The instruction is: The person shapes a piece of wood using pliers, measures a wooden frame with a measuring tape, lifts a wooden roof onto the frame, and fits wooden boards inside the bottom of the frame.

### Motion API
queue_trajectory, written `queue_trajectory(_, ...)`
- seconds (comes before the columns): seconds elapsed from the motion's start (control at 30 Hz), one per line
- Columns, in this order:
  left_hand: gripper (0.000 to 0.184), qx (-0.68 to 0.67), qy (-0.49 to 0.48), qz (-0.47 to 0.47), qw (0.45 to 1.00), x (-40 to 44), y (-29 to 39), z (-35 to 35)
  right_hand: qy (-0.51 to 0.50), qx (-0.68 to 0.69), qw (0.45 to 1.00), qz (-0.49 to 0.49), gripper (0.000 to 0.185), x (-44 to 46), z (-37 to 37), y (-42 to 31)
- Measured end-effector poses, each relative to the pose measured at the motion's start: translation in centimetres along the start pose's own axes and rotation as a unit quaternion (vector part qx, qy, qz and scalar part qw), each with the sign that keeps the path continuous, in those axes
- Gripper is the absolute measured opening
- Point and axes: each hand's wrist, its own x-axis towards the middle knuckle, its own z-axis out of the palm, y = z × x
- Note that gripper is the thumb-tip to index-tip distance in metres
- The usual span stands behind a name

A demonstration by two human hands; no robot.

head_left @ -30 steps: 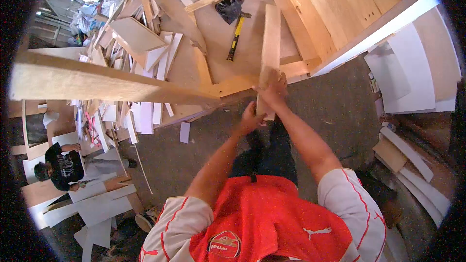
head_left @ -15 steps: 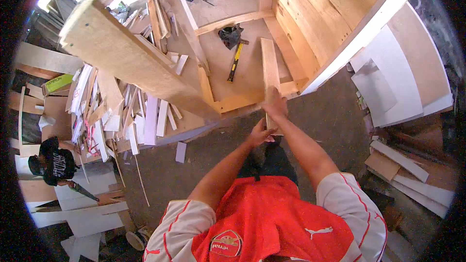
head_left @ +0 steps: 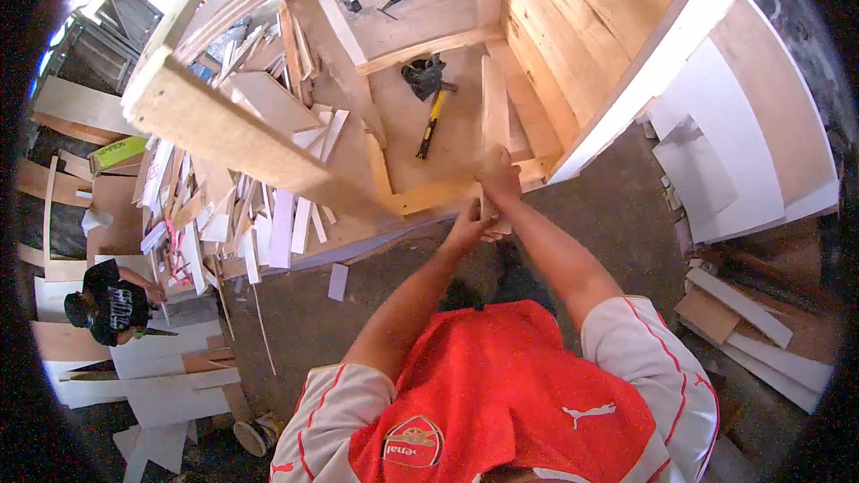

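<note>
A narrow wooden board extends forward from my hands, over the front rail of a wooden frame. My right hand is wrapped round the board near that rail. Closer to my body, my left hand grips the board's near end, with its fingers curled at the edge. Inside the frame, a hammer with a yellow and black handle lies left of the board. Its head rests beside a crumpled black bag.
Wood offcuts are heaped left of the frame. At the far left, a person in dark clothes bends over white panels. Large sheets lean at the right, above stacked boards. A thick frame post slants across the left.
The board and both my hands have shifted slightly, and the board looks turned more onto its edge. My view has moved a little. The person at left has changed posture.
</note>
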Motion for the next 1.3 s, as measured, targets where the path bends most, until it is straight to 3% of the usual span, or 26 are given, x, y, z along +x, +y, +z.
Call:
queue_trajectory(0.07,0.053,0.005,0.031,-0.002,0.999,1.2,0.2,-0.1,0.035,-0.005,0.997,-0.069,0.107,1.3,-0.2,0.3)
queue_trajectory(0.17,0.053,0.005,0.043,0.023,0.999,1.8,1.1,-0.5,0.001,0.097,0.994,-0.041,0.111,3.0,-1.1,1.0)
queue_trajectory(0.27,0.054,-0.010,0.059,0.031,0.998,1.1,2.5,-0.9,-0.043,0.097,0.994,0.001,0.110,6.3,-1.1,1.5)
queue_trajectory(0.37,0.056,0.062,0.052,0.005,0.997,-0.5,4.6,-1.7,-0.026,0.038,0.999,0.018,0.114,7.9,-1.5,0.5)
queue_trajectory(0.47,0.054,0.070,0.054,-0.009,0.996,-1.6,5.3,-2.9,-0.001,-0.060,0.998,-0.029,0.103,9.5,-1.1,0.1)
queue_trajectory(0.57,0.053,0.032,0.055,-0.020,0.998,-2.8,5.8,-4.1,-0.004,-0.211,0.963,-0.169,0.083,12.0,1.3,1.7)
queue_trajectory(0.67,0.049,0.020,0.071,0.034,0.997,-1.7,1.2,-8.4,-0.154,-0.314,0.876,-0.333,0.074,12.2,0.2,0.1)
queue_trajectory(0.77,0.047,-0.015,0.253,0.003,0.967,-2.3,-0.6,-9.0,-0.137,-0.315,0.834,-0.431,0.069,12.9,1.4,0.0)
queue_trajectory(0.87,0.043,-0.097,0.328,0.020,0.939,-2.7,-1.0,-8.5,-0.195,-0.305,0.839,-0.406,0.064,13.6,1.8,-1.5)
queue_trajectory(0.97,0.040,-0.212,0.433,0.071,0.873,-0.7,-5.7,-10.7,-0.244,-0.345,0.837,-0.347,0.062,14.3,3.3,-3.8)
queue_trajectory(1.07,0.048,-0.203,0.520,0.113,0.822,0.5,-7.4,-10.9,-0.139,-0.341,0.847,-0.384,0.063,14.7,6.0,-3.3)
queue_trajectory(1.17,0.061,-0.003,0.565,0.115,0.817,0.9,-5.8,-10.7,-0.164,-0.392,0.842,-0.332,0.063,14.0,7.0,-5.7)
queue_trajectory(1.27,0.069,0.045,0.528,0.157,0.833,2.6,-7.6,-10.7,-0.118,-0.386,0.851,-0.335,0.065,14.5,9.5,-5.2)
queue_trajectory(1.3,0.070,0.137,0.518,0.138,0.833,2.4,-6.8,-10.3,-0.109,-0.381,0.856,-0.333,0.066,14.8,10.4,-5.1)
